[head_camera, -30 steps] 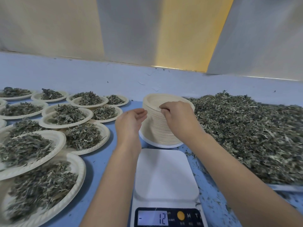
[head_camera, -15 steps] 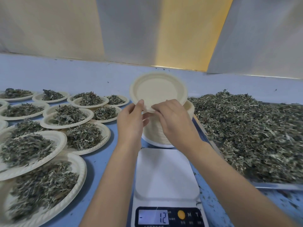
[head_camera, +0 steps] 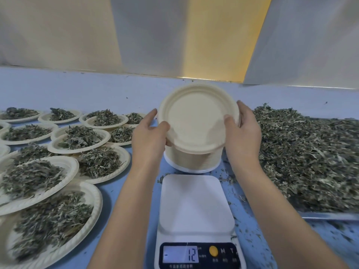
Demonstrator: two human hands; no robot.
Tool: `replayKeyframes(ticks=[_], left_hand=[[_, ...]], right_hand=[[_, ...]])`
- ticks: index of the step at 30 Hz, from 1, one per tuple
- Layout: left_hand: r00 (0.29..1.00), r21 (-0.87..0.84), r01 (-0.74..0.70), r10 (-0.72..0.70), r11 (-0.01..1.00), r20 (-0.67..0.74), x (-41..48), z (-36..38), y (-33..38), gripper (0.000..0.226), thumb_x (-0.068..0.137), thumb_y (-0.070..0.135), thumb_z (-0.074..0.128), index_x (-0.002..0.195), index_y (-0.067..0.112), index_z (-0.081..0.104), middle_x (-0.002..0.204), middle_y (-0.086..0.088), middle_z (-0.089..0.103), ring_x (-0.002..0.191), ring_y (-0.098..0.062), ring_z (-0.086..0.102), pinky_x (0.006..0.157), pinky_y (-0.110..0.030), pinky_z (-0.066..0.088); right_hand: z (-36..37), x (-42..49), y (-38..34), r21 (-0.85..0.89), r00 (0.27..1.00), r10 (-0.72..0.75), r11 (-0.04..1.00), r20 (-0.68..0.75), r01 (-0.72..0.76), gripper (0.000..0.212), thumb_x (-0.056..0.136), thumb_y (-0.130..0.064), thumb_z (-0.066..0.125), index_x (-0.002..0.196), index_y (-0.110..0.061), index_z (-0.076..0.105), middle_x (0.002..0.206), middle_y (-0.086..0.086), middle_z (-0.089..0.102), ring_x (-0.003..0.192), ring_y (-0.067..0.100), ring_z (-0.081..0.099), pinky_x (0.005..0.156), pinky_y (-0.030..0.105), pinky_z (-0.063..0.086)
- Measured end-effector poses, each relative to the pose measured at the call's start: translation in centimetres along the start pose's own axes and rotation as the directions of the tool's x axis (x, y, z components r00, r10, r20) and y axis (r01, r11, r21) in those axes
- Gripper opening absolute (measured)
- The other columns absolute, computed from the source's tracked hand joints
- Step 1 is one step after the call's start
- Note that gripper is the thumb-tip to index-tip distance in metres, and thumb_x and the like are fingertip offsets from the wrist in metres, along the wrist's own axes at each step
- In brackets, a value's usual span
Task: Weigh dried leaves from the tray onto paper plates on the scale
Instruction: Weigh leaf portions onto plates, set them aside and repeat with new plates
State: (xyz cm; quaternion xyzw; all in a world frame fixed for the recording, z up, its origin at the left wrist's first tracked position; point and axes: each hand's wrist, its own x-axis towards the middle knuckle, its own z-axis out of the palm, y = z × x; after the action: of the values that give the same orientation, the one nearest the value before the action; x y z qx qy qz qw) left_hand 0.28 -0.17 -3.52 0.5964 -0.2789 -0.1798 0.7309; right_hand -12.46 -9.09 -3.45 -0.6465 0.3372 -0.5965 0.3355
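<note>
Digits reading 12, with a minus sign before them, are shown on the display [head_camera: 180, 257] of the scale [head_camera: 197, 200]. A yellow button [head_camera: 213, 251] and the letters M and T are set beside it, while the small print beneath is too fine to be read. The white platform is bare.

Beyond the scale, a single paper plate [head_camera: 196, 119] is held up between both hands, clear of the platform and just above the stack of plates [head_camera: 192, 160]. The left hand [head_camera: 149, 136] is clamped on the plate's left rim, thumb on the face and fingers behind. The right hand [head_camera: 242, 133] is closed on the right rim in the same way. The plate is round, cream-coloured, ridged near the edge, and tilted with its hollow face toward the camera.

To the right, dried leaves [head_camera: 310, 152] are heaped in the tray [head_camera: 330, 216]. To the left, filled plates [head_camera: 77, 136] are spread over the blue table [head_camera: 64, 90], some overlapping.
</note>
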Motion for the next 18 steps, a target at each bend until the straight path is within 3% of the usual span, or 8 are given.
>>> replayKeyframes(ticks=[3,6,8,11,15,18], left_hand=[[0.997,0.044,-0.078,0.078,0.996,0.005,-0.4,-0.1,0.2,0.034,0.085,0.016,0.054,0.114,0.035,0.059,0.055,0.014,0.063,0.042,-0.004,0.054,0.051,-0.021,0.042],[0.989,0.101,-0.134,0.139,0.986,-0.052,-0.5,-0.6,0.2,0.008,0.086,0.026,0.059,0.086,0.030,0.066,0.054,0.015,0.061,0.043,-0.004,0.052,0.053,-0.023,0.041],[0.986,0.136,-0.138,0.148,0.981,-0.072,-0.5,-1.4,0.3,0.015,0.085,0.031,0.062,0.071,0.026,0.066,0.047,0.013,0.056,0.042,-0.005,0.048,0.056,-0.028,0.040],[0.989,0.172,-0.126,0.137,0.977,-0.049,-0.4,-2.6,0.7,0.026,0.084,0.028,0.064,0.060,0.016,0.063,0.041,0.009,0.050,0.040,-0.007,0.042,0.057,-0.027,0.042],[0.999,0.152,-0.022,0.018,0.988,0.028,-0.8,-3.8,0.7,0.011,0.085,0.020,0.064,0.076,0.019,0.069,0.046,0.012,0.053,0.036,-0.002,0.044,0.039,-0.013,0.037],[0.992,0.202,0.043,-0.065,0.978,0.104,-1.2,-4.4,0.2,0.007,0.086,0.015,0.063,0.085,0.017,0.070,0.051,0.010,0.056,0.035,-0.003,0.046,0.040,-0.018,0.035]], right_hand=[[-0.6,-0.2,0.0,0.079,0.997,0.081,0.994,-0.008,-0.080,0.022,0.092,-0.017,0.054,0.102,-0.034,0.061,0.099,-0.018,0.066,0.095,0.002,0.062,0.086,0.029,0.051],[-1.3,-0.2,0.2,0.110,0.990,0.136,0.985,-0.036,-0.131,0.017,0.090,-0.023,0.056,0.078,-0.032,0.062,0.065,-0.025,0.062,0.064,-0.007,0.056,0.067,0.024,0.044],[-1.8,-0.2,0.4,0.134,0.982,0.189,0.973,-0.015,-0.185,0.021,0.090,-0.024,0.058,0.071,-0.018,0.062,0.052,-0.020,0.050,0.052,0.000,0.044,0.061,0.026,0.035],[-2.3,-0.1,0.7,0.166,0.964,0.253,0.951,0.076,-0.263,0.034,0.086,-0.024,0.061,0.087,0.010,0.057,0.073,0.002,0.048,0.070,0.014,0.042,0.069,0.032,0.031],[-3.0,-0.6,1.0,0.076,0.933,0.313,0.941,0.181,-0.330,0.040,0.079,-0.025,0.061,0.094,0.011,0.053,0.080,0.005,0.046,0.072,0.019,0.041,0.070,0.035,0.031],[-3.3,-1.2,1.4,0.032,0.894,0.398,0.910,0.205,-0.413,0.034,0.075,-0.024,0.060,0.085,0.008,0.053,0.080,0.005,0.044,0.071,0.020,0.039,0.069,0.036,0.030]])
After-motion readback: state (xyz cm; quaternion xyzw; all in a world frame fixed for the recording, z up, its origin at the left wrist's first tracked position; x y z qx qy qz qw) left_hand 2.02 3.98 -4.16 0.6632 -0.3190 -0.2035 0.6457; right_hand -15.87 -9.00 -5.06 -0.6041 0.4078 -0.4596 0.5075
